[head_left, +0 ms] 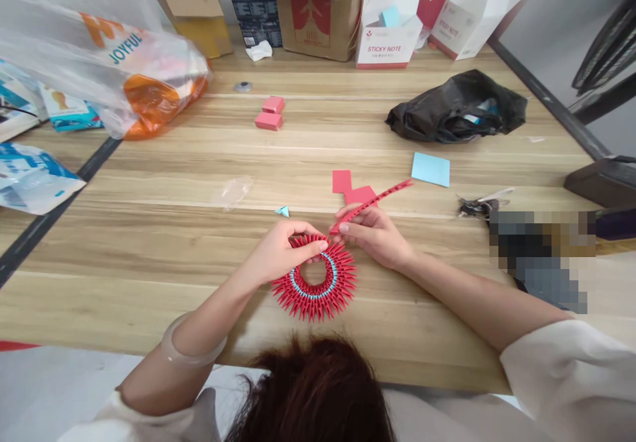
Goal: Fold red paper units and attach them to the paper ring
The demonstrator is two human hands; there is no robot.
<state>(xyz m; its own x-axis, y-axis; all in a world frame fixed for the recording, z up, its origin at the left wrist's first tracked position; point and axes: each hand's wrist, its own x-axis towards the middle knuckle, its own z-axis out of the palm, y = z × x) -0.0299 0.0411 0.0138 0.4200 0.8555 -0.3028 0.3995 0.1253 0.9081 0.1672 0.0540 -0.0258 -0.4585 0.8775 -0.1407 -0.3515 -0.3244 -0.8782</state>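
Observation:
A round ring of folded red paper pieces [318, 306], with a light blue band around its inner part, rests near the table's front edge. My left hand [293, 250] grips its upper rim, thumb on top and fingers curled behind. Pinched in my right hand [370, 233] is a thin strip of nested red folded paper pieces [392, 191], slanting up to the right. The strip's lower end comes close to the ring's upper right edge; whether they touch I cannot tell. Flat red paper squares [341, 181] lie just beyond my right hand.
A small folded blue piece [283, 211], a blue paper pad [430, 169] and two red paper stacks [269, 121] lie on the table [189, 256]. Beyond are a black plastic bag [457, 107], a JOYFUL plastic bag [154, 91], cardboard boxes [318, 24] and keys [477, 207].

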